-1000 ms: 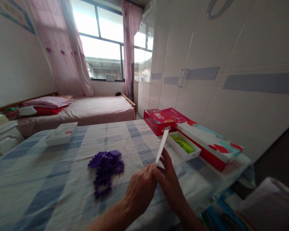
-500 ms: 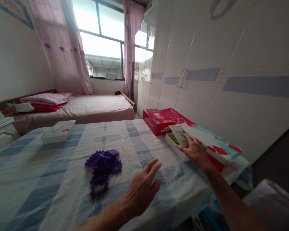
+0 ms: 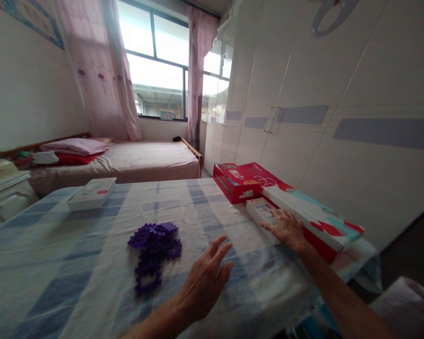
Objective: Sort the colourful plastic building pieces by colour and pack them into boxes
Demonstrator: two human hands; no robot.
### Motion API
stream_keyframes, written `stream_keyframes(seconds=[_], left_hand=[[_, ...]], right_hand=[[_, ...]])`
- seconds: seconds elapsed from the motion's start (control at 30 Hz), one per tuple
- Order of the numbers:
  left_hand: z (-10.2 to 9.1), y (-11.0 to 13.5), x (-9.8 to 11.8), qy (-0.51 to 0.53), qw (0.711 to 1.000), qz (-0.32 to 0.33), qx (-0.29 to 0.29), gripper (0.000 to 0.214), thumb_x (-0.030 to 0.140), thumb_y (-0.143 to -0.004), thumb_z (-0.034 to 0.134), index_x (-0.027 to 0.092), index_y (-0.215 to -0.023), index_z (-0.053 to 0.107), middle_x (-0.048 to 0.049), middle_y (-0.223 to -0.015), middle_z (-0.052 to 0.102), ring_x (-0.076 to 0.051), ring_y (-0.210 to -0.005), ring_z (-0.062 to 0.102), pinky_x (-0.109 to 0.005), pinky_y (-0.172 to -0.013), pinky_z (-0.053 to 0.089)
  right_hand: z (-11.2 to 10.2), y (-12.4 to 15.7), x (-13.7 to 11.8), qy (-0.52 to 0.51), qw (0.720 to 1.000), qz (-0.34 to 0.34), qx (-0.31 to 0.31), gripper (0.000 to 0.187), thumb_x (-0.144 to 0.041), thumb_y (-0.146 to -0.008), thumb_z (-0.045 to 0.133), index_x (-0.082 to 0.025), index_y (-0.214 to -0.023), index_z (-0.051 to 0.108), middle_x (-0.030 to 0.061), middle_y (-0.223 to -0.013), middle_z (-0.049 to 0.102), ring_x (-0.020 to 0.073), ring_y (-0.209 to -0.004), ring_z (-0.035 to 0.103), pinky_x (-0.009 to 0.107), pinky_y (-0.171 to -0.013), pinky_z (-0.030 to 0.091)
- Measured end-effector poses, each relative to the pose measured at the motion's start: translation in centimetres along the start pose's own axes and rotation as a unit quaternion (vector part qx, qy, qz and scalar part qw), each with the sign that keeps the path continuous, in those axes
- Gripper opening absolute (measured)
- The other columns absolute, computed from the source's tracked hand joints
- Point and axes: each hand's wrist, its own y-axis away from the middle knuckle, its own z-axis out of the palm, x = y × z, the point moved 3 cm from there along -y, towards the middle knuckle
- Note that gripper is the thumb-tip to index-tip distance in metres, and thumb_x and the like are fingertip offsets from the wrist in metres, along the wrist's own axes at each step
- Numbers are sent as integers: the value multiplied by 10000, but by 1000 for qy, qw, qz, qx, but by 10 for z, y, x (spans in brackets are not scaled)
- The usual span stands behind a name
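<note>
My right hand [image 3: 286,228] lies with fingers spread on the lid of a white box [image 3: 257,208] at the right of the table. The lid sits down on the box, so its contents are hidden. My left hand [image 3: 208,278] hovers over the tablecloth with its fingers apart and nothing in them. Left of that hand lies a pile of purple interlocking plastic pieces with toothed edges [image 3: 155,247].
A red box [image 3: 235,186] and a red, white and blue bag [image 3: 314,214] lie behind the white box. Another white box [image 3: 92,194] stands at the table's far left. Beyond the checked tablecloth [image 3: 102,263] are a bed [image 3: 148,160] and a wardrobe [image 3: 297,94].
My right hand has pressed the tilted lid down onto the white box, covering the green contents seen before. My left hand has barely moved. The whole view has shifted slightly.
</note>
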Motion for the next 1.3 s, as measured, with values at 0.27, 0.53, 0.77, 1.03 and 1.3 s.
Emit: stream_keyframes(seconds=[0.27, 0.53, 0.77, 1.03, 1.3], left_hand=[[-11, 6, 7, -63, 997, 37, -2, 391, 306, -928, 384, 203, -1292, 483, -112, -1460, 378, -221, -1257, 475, -383, -1022, 430], [-146, -7, -105, -333, 914, -106, 207, 422, 293, -861, 490, 166, -1262, 522, -125, -1415, 430, -255, -1261, 448, -393, -1037, 384], [-274, 17, -240, -418, 746, -407, 321, 836, 582, -748, 559, 93, -1393, 350, -237, -1468, 282, -340, -1356, 270, -458, -1038, 307], [-298, 9, -301, -304, 743, -525, 283, 946, 706, -636, 544, 149, -1375, 350, -239, -1389, 380, -371, -1287, 361, -484, -979, 337], [-293, 8, -290, -332, 754, -466, 322, 744, 585, -704, 515, 35, -1205, 528, -254, -1206, 525, -394, -1140, 467, -436, -926, 363]], right_hand=[[-13, 11, -13, 29, 986, -77, 146, 548, -536, -849, 457, -134, -1200, 576, 174, -1265, 547, 341, -1184, 452, 517, -903, 406], [16, 3, -85, -151, 937, -220, 224, 495, -502, -896, 336, -161, -1202, 522, 148, -1267, 538, 298, -1159, 512, 446, -883, 456], [57, 5, -110, -176, 905, -303, 239, 429, -457, -895, 351, -218, -1229, 475, 111, -1252, 557, 272, -1087, 578, 412, -793, 484], [71, 2, -103, -143, 883, -370, 252, 398, -388, -882, 405, -240, -1246, 472, 68, -1234, 576, 229, -1059, 599, 354, -842, 485], [60, 10, -112, -190, 897, -338, 212, 357, -388, -884, 403, -270, -1208, 495, 64, -1227, 569, 235, -1042, 608, 381, -838, 527]])
